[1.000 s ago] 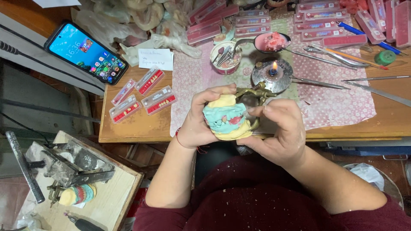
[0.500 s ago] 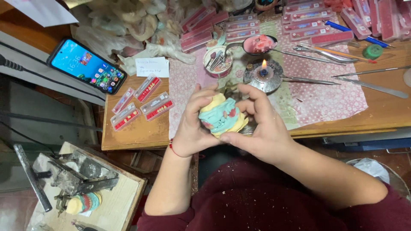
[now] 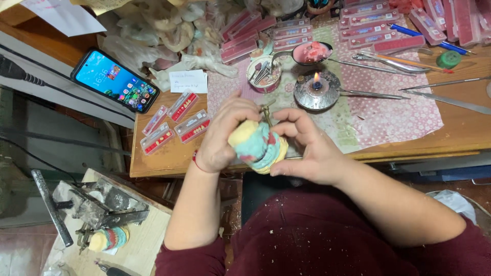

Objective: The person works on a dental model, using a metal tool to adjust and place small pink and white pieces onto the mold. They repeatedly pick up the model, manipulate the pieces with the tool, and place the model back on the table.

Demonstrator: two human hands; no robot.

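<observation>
In the middle of the frame, left hand [image 3: 222, 138] and right hand [image 3: 307, 148] both grip the plaster model [image 3: 258, 148]; keep it steady, well away from the flame [image 3: 316, 77].

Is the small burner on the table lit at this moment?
Yes, a small flame burns at the middle of the round metal burner, which stands on the patterned cloth beyond both hands.

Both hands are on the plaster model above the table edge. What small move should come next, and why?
Probably steady it, lowering it toward the patterned cloth. The left hand and right hand cup the yellow and teal plaster model over the table edge, unsupported, and the lit burner sits just beyond the fingers.
</observation>
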